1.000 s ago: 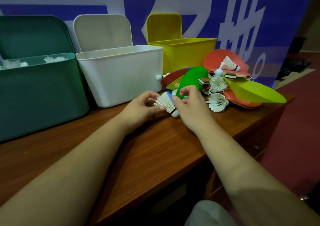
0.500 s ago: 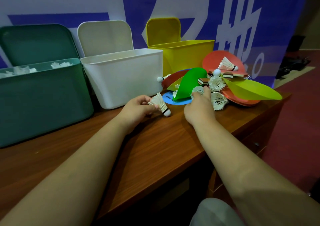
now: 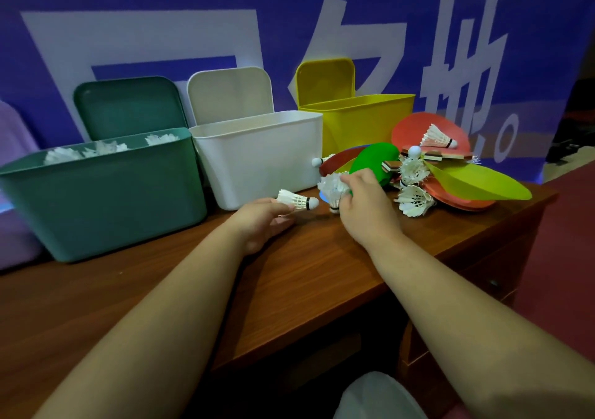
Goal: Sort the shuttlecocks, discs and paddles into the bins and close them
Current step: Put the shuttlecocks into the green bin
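Note:
My left hand [image 3: 261, 222] pinches a white shuttlecock [image 3: 295, 199] by its feathers, just above the table in front of the white bin [image 3: 257, 158]. My right hand [image 3: 365, 204] grips a second shuttlecock [image 3: 333, 187] at the near edge of the pile. That pile holds a green disc [image 3: 375, 158], a lime disc [image 3: 476, 182], red discs [image 3: 415, 127], paddles [image 3: 434, 155] and more shuttlecocks [image 3: 415, 199]. The green bin [image 3: 103, 193] at the left has shuttlecocks inside. A yellow bin [image 3: 357, 119] stands behind the pile. All three lids are up.
The wooden table [image 3: 193, 290] ends close at the right, with its corner by the pile. A blue banner wall rises right behind the bins. Something purple [image 3: 13, 193] sits left of the green bin.
My left hand took the first shuttlecock and drew it left. My right hand reached into the pile, then lifted a second shuttlecock. The camera view tilted upward.

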Tool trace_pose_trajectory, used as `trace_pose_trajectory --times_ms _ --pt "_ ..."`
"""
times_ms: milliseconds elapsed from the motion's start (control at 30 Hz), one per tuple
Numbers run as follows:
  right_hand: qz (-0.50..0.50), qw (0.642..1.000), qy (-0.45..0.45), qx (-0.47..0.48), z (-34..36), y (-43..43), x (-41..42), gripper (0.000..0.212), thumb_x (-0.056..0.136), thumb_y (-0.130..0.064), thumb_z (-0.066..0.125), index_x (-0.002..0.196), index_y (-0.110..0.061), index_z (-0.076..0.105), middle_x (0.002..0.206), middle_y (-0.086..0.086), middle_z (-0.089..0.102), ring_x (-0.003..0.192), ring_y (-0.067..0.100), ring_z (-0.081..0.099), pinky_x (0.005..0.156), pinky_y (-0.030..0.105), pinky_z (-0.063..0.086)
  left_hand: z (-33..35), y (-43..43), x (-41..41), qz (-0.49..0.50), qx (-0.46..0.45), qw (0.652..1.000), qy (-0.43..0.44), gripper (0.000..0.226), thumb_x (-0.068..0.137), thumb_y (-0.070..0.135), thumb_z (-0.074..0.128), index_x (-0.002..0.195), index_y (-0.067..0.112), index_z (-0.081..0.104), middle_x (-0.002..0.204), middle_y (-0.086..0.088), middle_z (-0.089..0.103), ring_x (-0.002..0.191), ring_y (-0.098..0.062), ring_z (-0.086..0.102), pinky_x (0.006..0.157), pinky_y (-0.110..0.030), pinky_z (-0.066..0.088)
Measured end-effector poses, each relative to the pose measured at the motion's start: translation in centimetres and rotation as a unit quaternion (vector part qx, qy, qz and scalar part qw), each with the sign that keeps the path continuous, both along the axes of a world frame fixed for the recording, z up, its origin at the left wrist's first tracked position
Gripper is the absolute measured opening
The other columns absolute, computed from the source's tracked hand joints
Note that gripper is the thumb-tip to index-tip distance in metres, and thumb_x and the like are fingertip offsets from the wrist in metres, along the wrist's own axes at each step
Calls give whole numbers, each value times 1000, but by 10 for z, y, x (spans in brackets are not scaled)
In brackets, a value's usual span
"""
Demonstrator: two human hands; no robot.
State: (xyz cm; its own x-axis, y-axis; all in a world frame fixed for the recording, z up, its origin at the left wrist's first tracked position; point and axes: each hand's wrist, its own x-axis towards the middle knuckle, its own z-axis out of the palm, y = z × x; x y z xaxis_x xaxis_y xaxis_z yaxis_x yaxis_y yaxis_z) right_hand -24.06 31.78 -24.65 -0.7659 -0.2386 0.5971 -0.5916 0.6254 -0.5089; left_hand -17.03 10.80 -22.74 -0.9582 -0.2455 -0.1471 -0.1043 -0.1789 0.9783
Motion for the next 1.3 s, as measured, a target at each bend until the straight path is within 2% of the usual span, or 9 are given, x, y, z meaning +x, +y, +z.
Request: trace_pose_trajectory --times_ms 100,233,400,467,633,1000,1100,1200,1300 --pt "52 998 24 32 1 -2 4 37 104 -22 55 139 -16 64 135 -3 49 107 21 63 88 42 56 9 -6 29 5 -5 999 -34 26 100 5 66 126 4 65 123 -18 74 108 -25 75 86 -29 64" --pt "74 996 39 43 2 -3 5 20 103 -32 61 116 -22 71 121 -7 51 98 17 61 81 41 56 27 -31 80 29 14 995 -90 29 97 9 70 126 6 62 123 -23 72 116 -32 72 88 -43 63" --pt "91 992 56 68 2 -8 8 14 100 -28 65 110 -24 73 118 -6 52 101 19 61 85 39 54 23 -77 132 119 -118 985 -43 19 94 11 75 110 7 65 108 -17 77 92 -24 72 95 -41 59" --pt "98 990 70 76 2 -9 11 14 100 -28 65 109 -23 73 116 -5 52 100 21 61 83 41 55 8 -91 148 154 -161 975 -28 19 91 14 79 105 12 66 100 -17 76 89 -25 67 89 -39 58" --pt "117 983 110 90 2 -16 17 12 100 -25 65 108 -20 72 110 -6 51 89 24 62 73 40 55 -7 -100 163 223 -52 971 64 15 92 7 77 92 12 63 90 -11 73 80 -19 72 73 -30 56" --pt "144 972 131 133 17 -41 34 14 100 -31 63 109 -23 71 112 -7 52 90 24 64 72 40 56 -6 -104 159 214 -37 974 62 14 94 4 73 90 12 63 95 -9 80 90 -18 78 83 -34 60" --pt "169 971 134 104 27 -63 46 15 99 -30 63 107 -22 72 110 -6 54 90 23 64 73 42 56 -7 -106 160 209 -35 975 65 10 94 7 74 95 11 65 93 -6 80 86 -14 78 79 -31 60" --pt "184 972 135 52 40 -92 60 13 99 -31 63 105 -23 71 106 -7 53 87 19 61 70 36 53 -7 -107 160 222 -31 972 77 11 94 8 75 99 10 65 88 -3 79 81 -12 75 74 -32 59" --pt "197 971 131 5 54 -123 67 11 100 -30 64 104 -23 72 103 -9 50 87 17 57 73 32 50 -7 -107 159 253 -40 961 107 12 93 11 77 97 12 66 90 -4 78 83 -17 73 74 -33 59"
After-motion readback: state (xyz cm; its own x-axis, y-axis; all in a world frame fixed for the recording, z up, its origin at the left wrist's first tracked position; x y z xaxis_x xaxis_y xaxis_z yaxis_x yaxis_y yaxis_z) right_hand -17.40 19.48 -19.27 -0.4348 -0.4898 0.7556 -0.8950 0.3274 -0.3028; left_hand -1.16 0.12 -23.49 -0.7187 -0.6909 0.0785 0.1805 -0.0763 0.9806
